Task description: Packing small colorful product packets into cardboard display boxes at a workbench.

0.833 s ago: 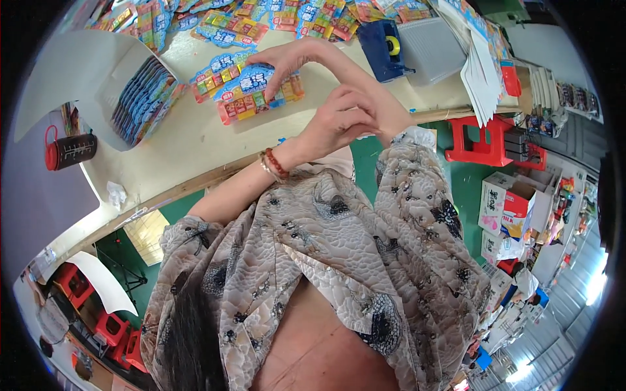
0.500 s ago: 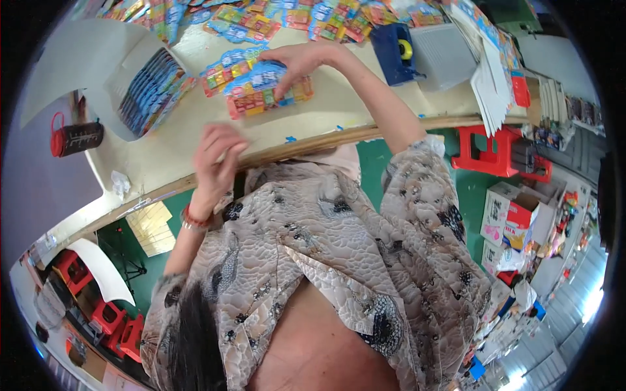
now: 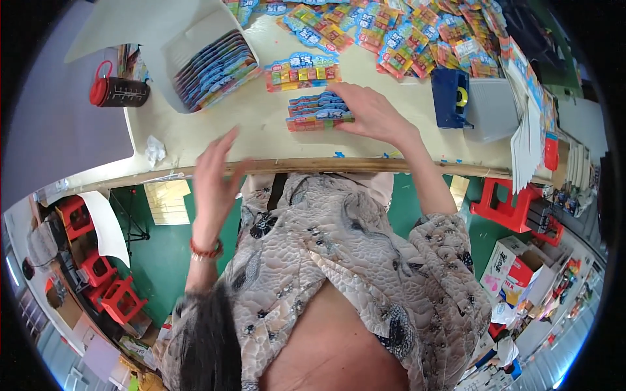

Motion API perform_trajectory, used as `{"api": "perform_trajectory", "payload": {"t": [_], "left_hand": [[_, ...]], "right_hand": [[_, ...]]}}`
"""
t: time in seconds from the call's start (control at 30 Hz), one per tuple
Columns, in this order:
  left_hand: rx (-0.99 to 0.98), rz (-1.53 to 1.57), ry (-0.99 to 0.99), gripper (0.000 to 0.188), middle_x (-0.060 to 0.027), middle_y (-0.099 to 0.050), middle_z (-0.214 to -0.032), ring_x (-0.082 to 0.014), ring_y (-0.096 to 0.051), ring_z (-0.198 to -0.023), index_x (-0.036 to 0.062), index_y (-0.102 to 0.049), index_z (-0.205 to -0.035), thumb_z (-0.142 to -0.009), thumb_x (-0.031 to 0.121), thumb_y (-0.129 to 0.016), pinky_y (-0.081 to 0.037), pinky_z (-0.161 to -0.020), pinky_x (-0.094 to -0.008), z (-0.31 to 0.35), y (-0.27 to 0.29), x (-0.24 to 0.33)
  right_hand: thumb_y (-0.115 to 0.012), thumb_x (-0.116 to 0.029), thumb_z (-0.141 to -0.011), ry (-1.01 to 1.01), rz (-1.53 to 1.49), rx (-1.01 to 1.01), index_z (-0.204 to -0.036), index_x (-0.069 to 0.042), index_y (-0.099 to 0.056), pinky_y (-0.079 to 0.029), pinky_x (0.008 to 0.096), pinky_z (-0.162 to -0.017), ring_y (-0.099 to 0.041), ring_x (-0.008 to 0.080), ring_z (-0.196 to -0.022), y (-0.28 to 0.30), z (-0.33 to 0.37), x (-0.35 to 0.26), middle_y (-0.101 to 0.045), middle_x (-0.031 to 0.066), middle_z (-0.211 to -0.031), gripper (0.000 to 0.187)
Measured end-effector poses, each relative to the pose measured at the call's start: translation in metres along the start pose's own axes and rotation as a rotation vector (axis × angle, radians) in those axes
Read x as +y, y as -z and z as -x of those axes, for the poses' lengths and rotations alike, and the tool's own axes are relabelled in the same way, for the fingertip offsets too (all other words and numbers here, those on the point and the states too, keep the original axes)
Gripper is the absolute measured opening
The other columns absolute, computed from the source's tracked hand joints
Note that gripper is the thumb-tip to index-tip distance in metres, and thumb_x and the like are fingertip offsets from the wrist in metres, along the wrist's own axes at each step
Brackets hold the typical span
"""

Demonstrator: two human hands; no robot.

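Observation:
My right hand [image 3: 375,116] grips the right end of a small stack of colourful flat packs [image 3: 319,112], thumb in front and fingers behind. The packs have blue wavy tops and rows of coloured squares, and are staggered one behind another near the table's front edge. Just behind them a single pack [image 3: 302,72] lies flat. My left hand [image 3: 216,166] is over the table edge at the left, holding nothing, its fingers apart and slightly blurred. To the left, a white bin [image 3: 171,85] lies tipped with a row of similar packs [image 3: 215,70] in it.
Loose packs [image 3: 398,42] are heaped at the back right. A blue tape dispenser [image 3: 450,98] sits beside a translucent plastic box [image 3: 492,107]. A dark bottle with a red loop [image 3: 120,91] and crumpled clear plastic [image 3: 155,150] are at the left. Red stools [image 3: 502,205] stand below.
The view has shifted, so the table contents appear farther right. My right hand has drawn its packs away from the single pack, toward the front edge. The left hand's fingers have spread.

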State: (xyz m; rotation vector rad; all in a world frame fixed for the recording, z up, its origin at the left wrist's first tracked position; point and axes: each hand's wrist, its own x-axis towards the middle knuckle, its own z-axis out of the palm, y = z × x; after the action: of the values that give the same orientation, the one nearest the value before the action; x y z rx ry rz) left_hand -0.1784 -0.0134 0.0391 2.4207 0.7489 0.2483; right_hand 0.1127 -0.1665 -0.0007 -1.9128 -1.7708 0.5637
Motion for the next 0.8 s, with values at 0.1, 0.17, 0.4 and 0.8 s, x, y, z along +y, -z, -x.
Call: {"api": "perform_trajectory", "payload": {"t": [0.1, 0.17, 0.4, 0.8], "left_hand": [[-0.073, 0.156, -0.226, 0.095, -0.0213, -0.037, -0.142, -0.0397, -0.041, -0.126, 0.0118, -0.024, -0.148, -0.071, 0.014, -0.08, -0.033, -0.107, -0.0416, -0.054, -0.041, 0.027], [-0.113, 0.308, -0.244, 0.101, -0.0214, -0.036, -0.141, -0.0372, -0.042, -0.125, 0.0127, -0.019, -0.149, -0.069, 0.011, -0.081, -0.036, -0.105, -0.0411, -0.079, -0.076, 0.019], [-0.336, 0.728, -0.182, 0.12, -0.0141, -0.04, -0.136, -0.0277, -0.048, -0.121, 0.0171, 0.0, -0.152, -0.067, 0.001, -0.083, -0.052, -0.091, -0.038, -0.096, -0.102, 0.013], [-0.15, 0.5, -0.303, 0.047, -0.0099, -0.056, -0.106, -0.0233, -0.062, -0.093, 0.0043, -0.058, -0.112, -0.07, 0.004, -0.079, -0.055, -0.077, -0.0305, -0.079, -0.095, 0.001]], "right_hand": [[-0.075, -0.016, -0.069, -0.064, 0.0, -0.055, -0.129, -0.007, -0.044, -0.042, 0.0431, -0.092, -0.055, 0.0338, -0.107, 0.0, 0.0, -0.008, -0.058, 0.0155, -0.113, 0.068], [-0.079, -0.016, -0.067, -0.108, 0.011, -0.087, -0.131, -0.007, -0.042, -0.041, 0.0433, -0.094, -0.054, 0.0344, -0.108, -0.002, 0.003, -0.009, -0.056, 0.016, -0.118, 0.075], [-0.084, -0.022, -0.065, -0.173, -0.459, 0.006, -0.138, -0.009, -0.035, -0.04, 0.0393, -0.102, -0.052, 0.029, -0.118, 0.004, 0.011, -0.009, -0.051, 0.015, -0.127, 0.089], [-0.075, -0.027, -0.076, -0.054, -0.076, 0.1, -0.125, -0.008, -0.055, -0.042, 0.0399, -0.095, -0.052, 0.0254, -0.114, 0.014, -0.048, 0.045, -0.06, 0.0134, -0.115, 0.056]]}}
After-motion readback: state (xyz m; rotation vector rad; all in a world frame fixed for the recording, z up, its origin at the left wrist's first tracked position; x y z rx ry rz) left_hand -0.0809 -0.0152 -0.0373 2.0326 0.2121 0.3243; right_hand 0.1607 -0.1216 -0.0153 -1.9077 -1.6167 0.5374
